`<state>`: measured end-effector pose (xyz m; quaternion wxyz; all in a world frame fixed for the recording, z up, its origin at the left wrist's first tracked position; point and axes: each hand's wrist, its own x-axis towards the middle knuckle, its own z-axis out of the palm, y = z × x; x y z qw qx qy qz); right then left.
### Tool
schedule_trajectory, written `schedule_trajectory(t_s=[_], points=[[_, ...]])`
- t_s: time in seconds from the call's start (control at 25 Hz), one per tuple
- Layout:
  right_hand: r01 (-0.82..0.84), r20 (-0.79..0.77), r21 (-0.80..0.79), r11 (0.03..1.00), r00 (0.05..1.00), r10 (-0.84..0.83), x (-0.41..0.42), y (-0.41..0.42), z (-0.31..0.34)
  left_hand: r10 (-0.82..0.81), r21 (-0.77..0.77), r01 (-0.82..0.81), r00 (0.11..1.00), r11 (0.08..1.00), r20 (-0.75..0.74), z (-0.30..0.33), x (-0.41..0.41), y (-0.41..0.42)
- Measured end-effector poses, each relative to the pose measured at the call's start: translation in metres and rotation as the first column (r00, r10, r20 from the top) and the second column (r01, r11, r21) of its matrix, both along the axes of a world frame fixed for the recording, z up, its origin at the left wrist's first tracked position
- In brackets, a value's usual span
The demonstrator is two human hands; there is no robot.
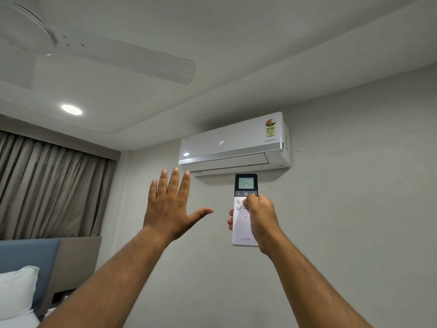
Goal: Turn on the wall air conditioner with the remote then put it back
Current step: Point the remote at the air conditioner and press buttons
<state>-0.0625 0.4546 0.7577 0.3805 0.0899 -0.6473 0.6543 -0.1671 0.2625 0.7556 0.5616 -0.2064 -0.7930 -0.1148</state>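
Right hand [259,216] clamped on remote [245,210], held upright just below wall AC [234,143]; thumb sits on the upper btns, prob near power, exact key hidden. Remote screen reads 24, AC panel shows 24 too. Left hand [169,207] raised beside it, fingers spread wide, holding nothing. Ceiling fan [113,55] overhead.

Soft, even, dimmish light from a glaring ceiling downlight [71,109] far left; sharp focus, wide-angle bending at edges.

The air conditioner [233,143] shows "24" and "INVERTER"; the remote [245,209] shows "24" and "LLOYD".
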Motion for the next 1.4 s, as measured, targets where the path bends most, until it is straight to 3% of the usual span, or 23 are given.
schedule_trajectory(t_s=[1.4], points=[[-0.024,-0.025,0.003,1.000,0.999,0.024,0.017,0.005,-0.003,0.057,0.002,-0.057,0.998,0.998,0.016,-0.001,0.013,0.006]])
